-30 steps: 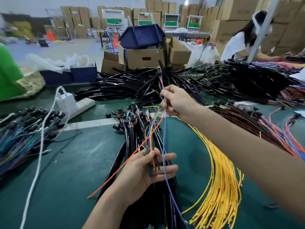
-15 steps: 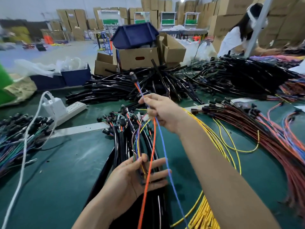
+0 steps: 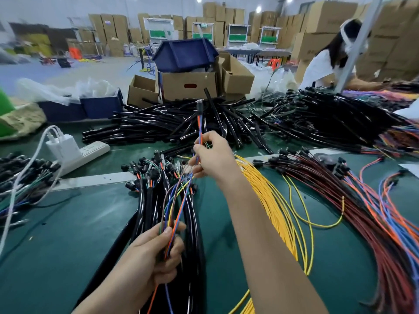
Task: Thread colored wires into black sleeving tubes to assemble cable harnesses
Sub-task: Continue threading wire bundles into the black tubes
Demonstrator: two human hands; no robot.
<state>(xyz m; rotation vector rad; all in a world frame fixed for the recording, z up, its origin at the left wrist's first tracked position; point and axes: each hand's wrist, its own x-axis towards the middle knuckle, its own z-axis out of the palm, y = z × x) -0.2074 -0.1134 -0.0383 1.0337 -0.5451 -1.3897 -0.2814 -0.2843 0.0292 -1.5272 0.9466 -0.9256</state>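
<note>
Between right hand (image 3: 213, 159) and left hand (image 3: 156, 252) fingers — colored wires (image 3: 182, 206)

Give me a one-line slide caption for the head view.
Left hand and right hand grip colored wires above black sleeved harnesses on the green table.

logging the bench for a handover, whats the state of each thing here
left hand, grips the wire bundle
right hand, pinches the orange and blue wires, held up
black sleeving tubes, piled loose
yellow wires, lying loose
blue bin, sitting on the open cardboard box
power strip, charger plugged in
</note>
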